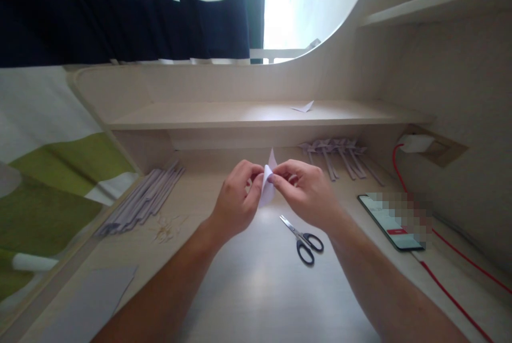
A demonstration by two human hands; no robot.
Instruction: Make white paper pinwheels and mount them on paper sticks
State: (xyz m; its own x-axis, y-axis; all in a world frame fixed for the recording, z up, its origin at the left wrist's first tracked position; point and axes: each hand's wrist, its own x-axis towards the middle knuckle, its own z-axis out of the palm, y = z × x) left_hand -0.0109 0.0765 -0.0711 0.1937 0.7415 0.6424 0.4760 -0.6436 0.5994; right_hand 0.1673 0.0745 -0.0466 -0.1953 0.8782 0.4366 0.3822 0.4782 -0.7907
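Above the middle of the desk, a small piece of white paper [265,193] is curled between my two hands, one pointed corner standing up. My left hand [241,193] pinches it from the left, closed at the fingertips. From the right, my right hand [306,188] pinches the same paper with thumb and forefinger. Scissors [304,241] with black handles lie on the desk below my right hand, blades slightly apart. Several paper pinwheels [334,151] on paper sticks lie at the back right.
Several rolled paper sticks [146,199] lie at the left, with thin pale slivers [165,228] beside them. Paper sheets [90,300] rest at the front left. A phone [392,225] and red cable [452,289] are at the right. A folded paper scrap [304,107] sits on the shelf [224,113].
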